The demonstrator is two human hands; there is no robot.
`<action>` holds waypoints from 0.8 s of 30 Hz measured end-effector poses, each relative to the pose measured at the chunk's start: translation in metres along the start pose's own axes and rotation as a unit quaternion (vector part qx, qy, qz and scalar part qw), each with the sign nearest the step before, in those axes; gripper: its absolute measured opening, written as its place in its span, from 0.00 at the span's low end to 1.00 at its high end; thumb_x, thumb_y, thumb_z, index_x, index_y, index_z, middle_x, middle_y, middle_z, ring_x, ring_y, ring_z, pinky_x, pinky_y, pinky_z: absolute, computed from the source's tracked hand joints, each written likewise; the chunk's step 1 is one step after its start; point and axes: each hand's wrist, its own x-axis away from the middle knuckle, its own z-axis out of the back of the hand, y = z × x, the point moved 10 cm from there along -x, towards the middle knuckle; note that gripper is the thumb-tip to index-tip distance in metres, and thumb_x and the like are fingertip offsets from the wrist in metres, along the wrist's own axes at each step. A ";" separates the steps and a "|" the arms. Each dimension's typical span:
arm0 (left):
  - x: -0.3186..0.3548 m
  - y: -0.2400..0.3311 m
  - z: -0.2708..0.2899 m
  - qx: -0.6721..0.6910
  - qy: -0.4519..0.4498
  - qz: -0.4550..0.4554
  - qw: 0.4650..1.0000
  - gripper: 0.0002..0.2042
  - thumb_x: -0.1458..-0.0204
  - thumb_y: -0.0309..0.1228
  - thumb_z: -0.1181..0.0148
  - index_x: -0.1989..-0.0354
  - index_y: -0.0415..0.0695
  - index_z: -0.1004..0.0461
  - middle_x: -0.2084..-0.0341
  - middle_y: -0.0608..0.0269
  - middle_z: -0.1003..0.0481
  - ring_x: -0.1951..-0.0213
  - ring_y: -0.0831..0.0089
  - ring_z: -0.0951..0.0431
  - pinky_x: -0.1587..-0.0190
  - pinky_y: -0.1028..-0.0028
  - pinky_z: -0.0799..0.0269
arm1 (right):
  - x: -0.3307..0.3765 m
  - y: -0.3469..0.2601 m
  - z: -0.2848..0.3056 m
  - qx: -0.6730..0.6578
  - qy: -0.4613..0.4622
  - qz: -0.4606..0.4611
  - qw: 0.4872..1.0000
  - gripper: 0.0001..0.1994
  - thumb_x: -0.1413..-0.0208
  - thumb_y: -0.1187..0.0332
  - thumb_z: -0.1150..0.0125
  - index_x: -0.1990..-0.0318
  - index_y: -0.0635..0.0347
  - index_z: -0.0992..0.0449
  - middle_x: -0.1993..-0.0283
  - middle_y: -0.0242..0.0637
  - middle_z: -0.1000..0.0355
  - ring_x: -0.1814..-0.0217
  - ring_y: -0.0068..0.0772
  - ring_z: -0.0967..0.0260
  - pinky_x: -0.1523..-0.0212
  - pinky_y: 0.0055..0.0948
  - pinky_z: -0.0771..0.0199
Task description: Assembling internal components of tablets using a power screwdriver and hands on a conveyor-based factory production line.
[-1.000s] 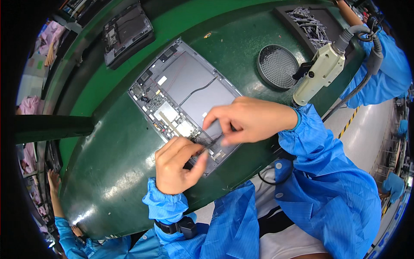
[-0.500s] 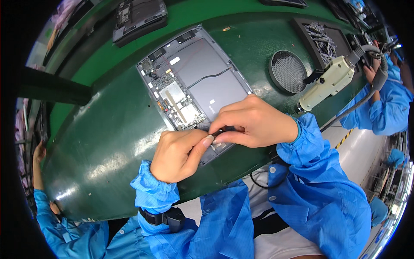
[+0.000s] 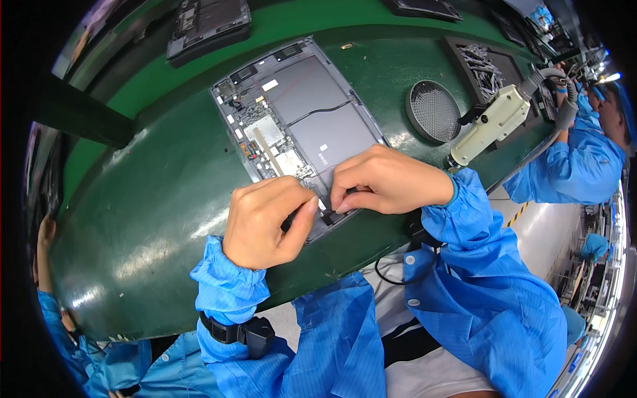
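An opened tablet (image 3: pixel 318 113) lies tilted on the green work table. Its grey inner panel, bare circuit board (image 3: pixel 272 142) and a black cable (image 3: pixel 318 114) across the panel are showing. My left hand (image 3: pixel 265 222) hovers at the near left corner, thumb and forefinger drawn together; whatever is between them is too small to make out. Just right of it, my right hand (image 3: pixel 388 178) pinches low over the tablet's near edge, beside a small dark part (image 3: pixel 328 215). Its fingertips hide what they grip. A small gap separates the two hands.
A round dish with a mesh-like base (image 3: pixel 432 111) and a cream power-tool-like device (image 3: pixel 494 123) with a grey hose sit to the right. Behind them is a dark tray (image 3: pixel 454 50) of small metal-looking strips. Another opened device (image 3: pixel 209 26) rests at the far left. Co-workers in blue flank both sides.
My hands, whose fingertips met over the tablet's near end, have drawn apart. The left has shifted left and up. The whole view has also moved slightly.
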 end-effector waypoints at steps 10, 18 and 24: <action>-0.001 0.015 -0.019 -0.055 -0.042 -0.046 0.997 0.09 0.68 0.23 0.40 0.74 0.40 0.25 0.80 0.62 0.31 0.79 0.63 0.28 0.80 0.67 0.34 | 0.010 0.003 0.001 -0.027 0.035 0.034 0.998 0.04 0.55 0.76 0.38 0.70 0.63 0.24 0.70 0.35 0.29 0.72 0.36 0.29 0.71 0.29 0.32; -0.001 0.027 -0.037 -0.176 -0.106 -0.060 0.977 0.16 0.73 0.31 0.30 0.73 0.38 0.25 0.80 0.60 0.32 0.79 0.63 0.30 0.78 0.68 0.34 | 0.040 -0.009 0.021 0.106 0.167 0.032 0.980 0.05 0.55 0.69 0.35 0.70 0.57 0.21 0.70 0.31 0.33 0.73 0.34 0.32 0.73 0.32 0.33; -0.003 0.043 -0.058 -0.232 -0.090 -0.134 0.959 0.11 0.70 0.24 0.32 0.75 0.39 0.27 0.84 0.63 0.36 0.83 0.67 0.33 0.83 0.68 0.40 | 0.172 -0.035 0.094 0.262 0.675 0.079 0.685 0.14 0.62 0.78 0.31 0.64 0.60 0.24 0.58 0.40 0.36 0.62 0.25 0.33 0.65 0.25 0.32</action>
